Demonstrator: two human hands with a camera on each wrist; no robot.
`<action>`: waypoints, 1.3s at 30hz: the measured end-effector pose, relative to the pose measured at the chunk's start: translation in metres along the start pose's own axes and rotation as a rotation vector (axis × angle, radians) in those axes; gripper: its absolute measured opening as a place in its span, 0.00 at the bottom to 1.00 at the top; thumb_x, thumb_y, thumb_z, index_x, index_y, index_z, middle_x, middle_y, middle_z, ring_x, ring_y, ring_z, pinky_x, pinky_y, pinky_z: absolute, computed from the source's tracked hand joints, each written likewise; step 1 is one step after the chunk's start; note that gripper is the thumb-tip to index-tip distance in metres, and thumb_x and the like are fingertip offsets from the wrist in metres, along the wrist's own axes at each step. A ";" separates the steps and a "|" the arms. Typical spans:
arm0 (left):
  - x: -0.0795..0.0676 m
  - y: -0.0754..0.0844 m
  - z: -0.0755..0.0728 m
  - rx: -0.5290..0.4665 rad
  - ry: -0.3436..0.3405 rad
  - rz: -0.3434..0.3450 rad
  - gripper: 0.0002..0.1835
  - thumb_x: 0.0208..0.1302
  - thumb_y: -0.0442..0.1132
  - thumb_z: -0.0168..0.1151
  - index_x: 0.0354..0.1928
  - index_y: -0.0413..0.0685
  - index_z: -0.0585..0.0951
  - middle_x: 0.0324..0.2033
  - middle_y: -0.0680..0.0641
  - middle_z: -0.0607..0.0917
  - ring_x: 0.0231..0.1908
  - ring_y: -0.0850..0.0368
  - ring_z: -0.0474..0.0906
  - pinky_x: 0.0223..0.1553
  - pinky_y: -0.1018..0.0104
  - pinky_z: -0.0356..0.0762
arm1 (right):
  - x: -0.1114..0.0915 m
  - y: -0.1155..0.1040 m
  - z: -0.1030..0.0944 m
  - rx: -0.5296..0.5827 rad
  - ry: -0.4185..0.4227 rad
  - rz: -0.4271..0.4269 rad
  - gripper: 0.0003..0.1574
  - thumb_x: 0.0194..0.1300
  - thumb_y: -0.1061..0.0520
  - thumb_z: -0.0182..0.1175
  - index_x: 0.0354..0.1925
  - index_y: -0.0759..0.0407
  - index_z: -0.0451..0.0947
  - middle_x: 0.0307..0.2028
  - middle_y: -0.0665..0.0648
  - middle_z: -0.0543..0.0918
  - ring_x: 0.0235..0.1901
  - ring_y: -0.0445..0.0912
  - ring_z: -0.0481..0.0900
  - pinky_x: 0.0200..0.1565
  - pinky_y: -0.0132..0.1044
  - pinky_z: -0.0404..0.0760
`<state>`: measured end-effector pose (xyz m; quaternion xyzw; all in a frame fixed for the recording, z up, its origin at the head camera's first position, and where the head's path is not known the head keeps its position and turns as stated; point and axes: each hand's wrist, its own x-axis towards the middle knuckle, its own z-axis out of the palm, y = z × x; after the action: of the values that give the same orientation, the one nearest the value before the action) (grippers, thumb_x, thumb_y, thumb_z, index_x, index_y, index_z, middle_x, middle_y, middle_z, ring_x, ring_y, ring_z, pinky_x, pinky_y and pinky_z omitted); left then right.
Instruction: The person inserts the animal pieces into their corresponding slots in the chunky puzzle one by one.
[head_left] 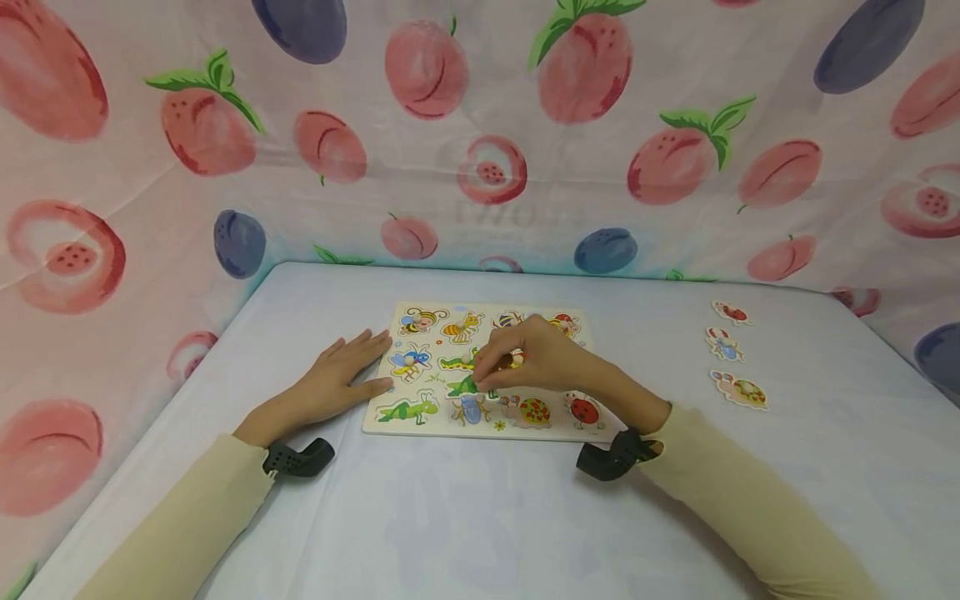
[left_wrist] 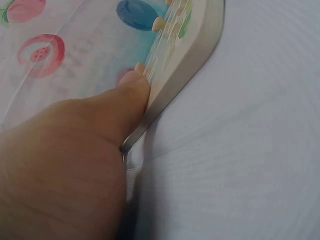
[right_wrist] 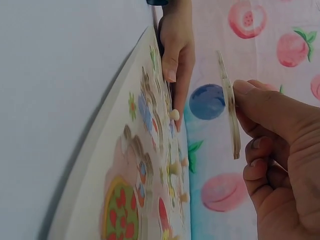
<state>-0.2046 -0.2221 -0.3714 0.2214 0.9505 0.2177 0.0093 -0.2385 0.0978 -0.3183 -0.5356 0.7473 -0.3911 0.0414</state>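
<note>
Hands: apart, over different parts of one puzzle board (head_left: pixel 442 428). Right hand (head_left: pixel 534 357) pinches a green insect piece (head_left: pixel 461 387) between thumb and fingers, raised above the board; the right-wrist view shows it nearly edge-on, with a gap to the board's face. Left hand (head_left: pixel 335 377) lies flat with fingers extended at the board's left edge, thumb touching the rim. It grips nothing.

Handling: the held piece appears thin, stiff and light, probably wood with a printed face. Slim projections on its outline could chip if forced; the printed face may be somewhat slippery. Pieces seated near the hands carry small knobs (right_wrist: pixel 174 115), so a knob is judged the proper hold. Whether the fingers have the held piece by one cannot be told, as they cover that area.

Edges and room: the board is a flat slab with a squared side and rounded corners, lying on the worktop (head_left: pixel 450 517). Its cut recesses have low walls that could catch a tilted piece. Beyond both hands, a fruit-print cloth (head_left: pixel 562 218) rises behind the worktop. To the right of the right hand, well apart from it, lie three loose pieces: a red one (head_left: pixel 733 312), a beetle (head_left: pixel 724 343) and a snail (head_left: pixel 739 390). The broadest room for movement is on the near side of both hands.
</note>
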 end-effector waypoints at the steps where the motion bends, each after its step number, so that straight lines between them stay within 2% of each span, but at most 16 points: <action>1: 0.000 0.000 0.000 0.000 -0.001 0.001 0.41 0.67 0.58 0.54 0.73 0.42 0.56 0.73 0.44 0.55 0.72 0.44 0.41 0.69 0.45 0.32 | 0.002 0.000 0.002 0.000 -0.004 -0.004 0.06 0.53 0.59 0.72 0.33 0.54 0.88 0.33 0.45 0.86 0.32 0.42 0.77 0.30 0.33 0.76; 11: 0.000 0.000 -0.001 -0.006 -0.009 -0.002 0.40 0.68 0.58 0.53 0.73 0.42 0.55 0.73 0.44 0.55 0.72 0.44 0.41 0.69 0.45 0.32 | 0.026 -0.002 0.019 -0.016 -0.038 -0.059 0.03 0.56 0.57 0.71 0.33 0.51 0.88 0.32 0.41 0.85 0.28 0.39 0.74 0.30 0.33 0.76; 20: 0.000 0.000 -0.002 -0.003 -0.009 0.014 0.40 0.69 0.58 0.52 0.73 0.41 0.56 0.72 0.43 0.55 0.72 0.43 0.41 0.69 0.43 0.33 | 0.044 -0.004 0.032 -0.010 -0.055 -0.044 0.04 0.56 0.59 0.71 0.33 0.51 0.87 0.31 0.40 0.85 0.29 0.36 0.79 0.33 0.32 0.80; 29: 0.001 -0.003 0.000 0.002 -0.002 0.029 0.40 0.69 0.59 0.50 0.73 0.42 0.56 0.72 0.44 0.55 0.72 0.43 0.41 0.69 0.43 0.33 | 0.053 -0.004 0.044 0.022 -0.063 -0.013 0.04 0.55 0.59 0.71 0.32 0.52 0.87 0.32 0.40 0.85 0.28 0.37 0.76 0.32 0.32 0.78; 35: 0.002 -0.003 0.000 -0.001 -0.002 0.029 0.40 0.69 0.59 0.51 0.73 0.42 0.56 0.72 0.44 0.55 0.72 0.44 0.41 0.69 0.43 0.33 | 0.056 -0.001 0.052 0.013 -0.071 -0.016 0.03 0.55 0.58 0.71 0.32 0.53 0.87 0.30 0.40 0.84 0.25 0.37 0.72 0.28 0.29 0.73; 39: 0.001 -0.004 0.001 -0.002 0.000 0.030 0.40 0.69 0.58 0.52 0.73 0.41 0.56 0.72 0.44 0.55 0.72 0.44 0.41 0.69 0.43 0.33 | 0.058 0.001 0.058 0.024 -0.090 0.016 0.03 0.55 0.57 0.71 0.32 0.52 0.87 0.29 0.40 0.83 0.25 0.37 0.72 0.28 0.29 0.72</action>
<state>-0.2072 -0.2244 -0.3734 0.2357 0.9469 0.2187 0.0063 -0.2357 0.0178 -0.3382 -0.5461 0.7441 -0.3753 0.0846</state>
